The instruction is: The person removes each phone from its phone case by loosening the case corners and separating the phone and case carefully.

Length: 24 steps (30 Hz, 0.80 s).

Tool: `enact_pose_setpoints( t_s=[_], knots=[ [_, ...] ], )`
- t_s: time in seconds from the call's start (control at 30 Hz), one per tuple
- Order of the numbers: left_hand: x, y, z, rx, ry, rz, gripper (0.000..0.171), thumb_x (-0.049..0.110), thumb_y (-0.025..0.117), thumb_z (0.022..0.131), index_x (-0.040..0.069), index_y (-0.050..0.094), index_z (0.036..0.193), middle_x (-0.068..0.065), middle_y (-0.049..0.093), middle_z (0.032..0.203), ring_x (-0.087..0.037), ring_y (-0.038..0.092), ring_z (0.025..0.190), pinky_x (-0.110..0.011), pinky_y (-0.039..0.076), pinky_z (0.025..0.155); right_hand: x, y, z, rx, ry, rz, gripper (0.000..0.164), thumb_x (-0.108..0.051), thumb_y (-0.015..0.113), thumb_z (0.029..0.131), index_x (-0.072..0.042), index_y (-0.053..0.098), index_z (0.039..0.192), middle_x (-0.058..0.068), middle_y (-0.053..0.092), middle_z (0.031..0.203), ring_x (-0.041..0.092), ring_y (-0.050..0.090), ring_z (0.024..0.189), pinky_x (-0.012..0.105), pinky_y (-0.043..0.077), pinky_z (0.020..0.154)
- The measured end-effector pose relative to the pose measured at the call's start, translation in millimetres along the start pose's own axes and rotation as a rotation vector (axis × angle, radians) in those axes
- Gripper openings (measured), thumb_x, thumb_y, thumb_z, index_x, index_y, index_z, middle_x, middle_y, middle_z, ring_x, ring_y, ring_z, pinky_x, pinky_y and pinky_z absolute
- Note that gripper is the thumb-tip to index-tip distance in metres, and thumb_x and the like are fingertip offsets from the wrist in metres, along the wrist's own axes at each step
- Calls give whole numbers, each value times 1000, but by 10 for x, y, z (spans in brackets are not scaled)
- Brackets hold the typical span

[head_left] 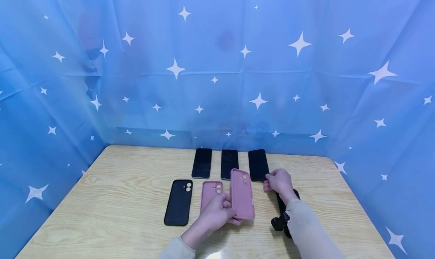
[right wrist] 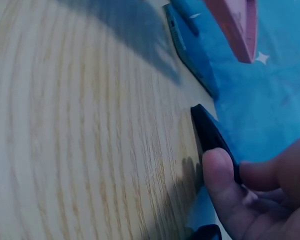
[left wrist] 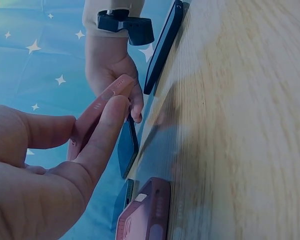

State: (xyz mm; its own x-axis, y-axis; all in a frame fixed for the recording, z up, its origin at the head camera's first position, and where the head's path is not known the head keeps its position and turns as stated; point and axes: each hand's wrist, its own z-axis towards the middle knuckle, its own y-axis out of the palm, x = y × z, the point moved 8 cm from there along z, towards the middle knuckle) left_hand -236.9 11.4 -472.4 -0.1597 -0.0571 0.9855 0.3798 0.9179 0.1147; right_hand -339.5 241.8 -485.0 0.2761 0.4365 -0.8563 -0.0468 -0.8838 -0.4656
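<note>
My left hand [head_left: 217,213] holds a pink phone case [head_left: 242,195] by its lower left edge, raised above the table with its hollow inner side showing. In the left wrist view the thumb and fingers pinch this case [left wrist: 97,112]. Beneath and beside that hand lies another pink phone case [head_left: 210,193], partly covered by it. My right hand [head_left: 280,182] reaches to the back right and pinches the lower right corner of a black phone [head_left: 258,165]. The right wrist view shows thumb and finger on that phone's edge [right wrist: 212,132], its far end close to the tabletop.
Two more dark phones [head_left: 202,163] [head_left: 229,164] lie along the back edge. A black phone case [head_left: 178,202] lies at the left, and another black case [head_left: 281,206] sits partly hidden under the right forearm. Behind the wooden table [head_left: 119,198] hangs a blue star-patterned curtain [head_left: 217,62].
</note>
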Motion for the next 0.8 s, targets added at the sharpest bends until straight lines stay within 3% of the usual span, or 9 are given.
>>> enact_pose_setpoints(
  t_s=[0.07,0.17,0.33,0.47,0.67,0.8],
  knots=[
    [5,6,-7,-3,3,-5,21,-14,54,96,-14,50,117,-22,68,94,-43,75,82,-39,67,71,-28,-19,-6,27,-15,-109,21,-5,53,105,14,62,104,13,71,70,15,70,54,33,65,62],
    [16,16,-22,-8,5,-5,22,-15,53,96,-15,50,118,-22,68,94,-44,74,83,-39,67,72,-67,-36,-22,51,-33,-237,21,-6,56,104,10,65,95,10,71,64,16,70,53,40,66,76],
    [27,30,-36,-17,5,-4,26,-15,53,96,-16,50,122,-22,68,96,-44,74,85,-40,67,72,-83,-51,-43,50,-26,-318,24,-7,58,104,7,68,88,9,71,63,17,71,55,50,61,93],
    [29,40,-39,-22,2,-7,26,-15,53,96,-16,50,122,-22,69,96,-44,74,85,-40,67,73,-104,-87,-48,46,-29,-322,24,-6,57,104,7,68,87,10,71,66,17,71,55,48,63,88],
    [13,59,-49,-31,-8,-1,23,-15,52,96,-16,51,119,-21,67,93,-44,75,84,-39,67,72,-215,-172,-62,59,-66,-250,21,-6,56,104,11,66,97,16,71,73,21,72,59,37,66,66],
    [-16,72,-59,-32,-15,7,22,-15,52,95,-15,52,117,-21,68,91,-44,74,83,-39,67,72,-312,-209,-99,50,-102,-233,21,-5,54,104,13,65,102,19,70,77,24,72,64,36,66,62]
  ],
)
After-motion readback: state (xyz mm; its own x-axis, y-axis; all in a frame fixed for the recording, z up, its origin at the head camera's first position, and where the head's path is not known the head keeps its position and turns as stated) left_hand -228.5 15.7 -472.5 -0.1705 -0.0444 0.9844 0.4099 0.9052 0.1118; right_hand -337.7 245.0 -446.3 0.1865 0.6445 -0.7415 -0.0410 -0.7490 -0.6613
